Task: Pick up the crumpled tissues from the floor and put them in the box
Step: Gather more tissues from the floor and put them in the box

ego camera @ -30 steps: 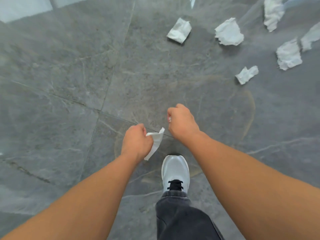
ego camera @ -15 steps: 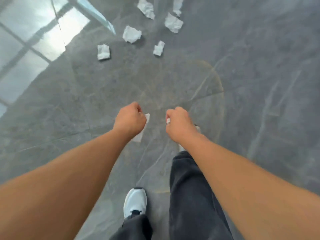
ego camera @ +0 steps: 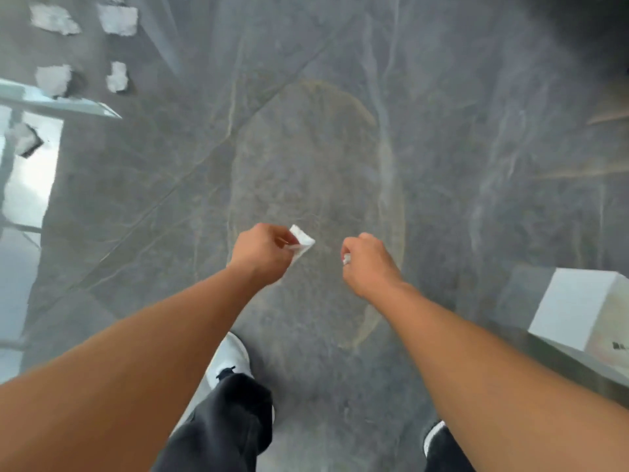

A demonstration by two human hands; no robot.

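My left hand (ego camera: 263, 250) is closed around a white crumpled tissue (ego camera: 301, 240) whose corner sticks out to the right. My right hand (ego camera: 369, 264) is a fist with a small bit of white tissue (ego camera: 346, 258) showing at the thumb side. Both hands hang above the grey stone floor, a short gap between them. Several more crumpled tissues lie on the floor at the far left, such as one (ego camera: 117, 18), another (ego camera: 53, 80) and a third (ego camera: 117, 77). A white box (ego camera: 575, 311) stands at the right edge, level with my right forearm.
A bright glass panel with a metal frame (ego camera: 61, 105) runs along the left edge. My white shoe (ego camera: 231, 361) and dark trouser legs are below the hands. A brownish shape (ego camera: 612, 110) and a dark area sit at the upper right. The picture is motion-blurred.
The view has swung right: the tissues on the floor have slid to the far left, and the white box has come into view at the right. Both hands stay closed on tissue.
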